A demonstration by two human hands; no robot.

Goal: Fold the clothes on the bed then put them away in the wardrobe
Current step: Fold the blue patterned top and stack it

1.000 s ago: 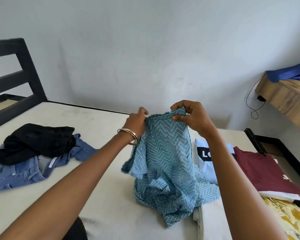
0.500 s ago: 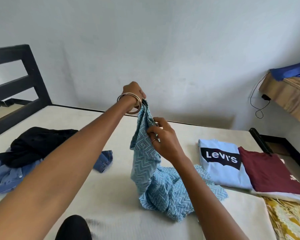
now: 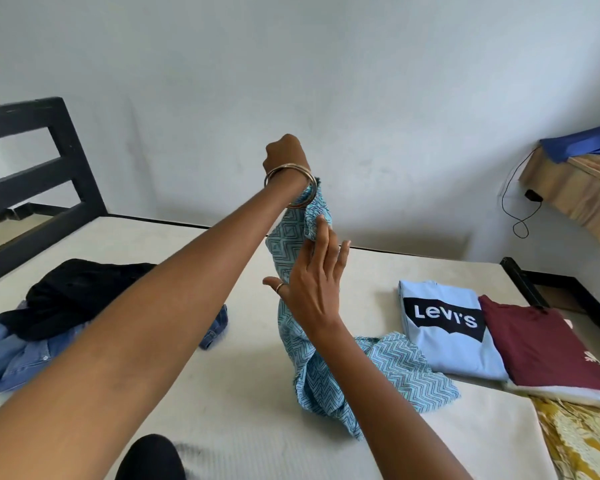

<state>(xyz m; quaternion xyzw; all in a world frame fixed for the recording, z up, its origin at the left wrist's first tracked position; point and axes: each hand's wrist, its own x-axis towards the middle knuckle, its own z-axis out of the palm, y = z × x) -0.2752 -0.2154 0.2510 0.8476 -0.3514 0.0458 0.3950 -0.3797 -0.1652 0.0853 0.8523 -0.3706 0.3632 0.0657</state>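
Right hand [image 3: 312,289] has let go; left hand [image 3: 286,155] apparently grips garment [image 3: 312,368].

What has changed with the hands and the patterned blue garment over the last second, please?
The left hand has lifted its gripped end of the blue zigzag garment high, so the cloth hangs in a column with its lower part on the bed. The right hand let go of the top edge, slid down, and is now open, fingers touching the cloth. The folded Levi's shirt, maroon shirt and dark pile have not moved.
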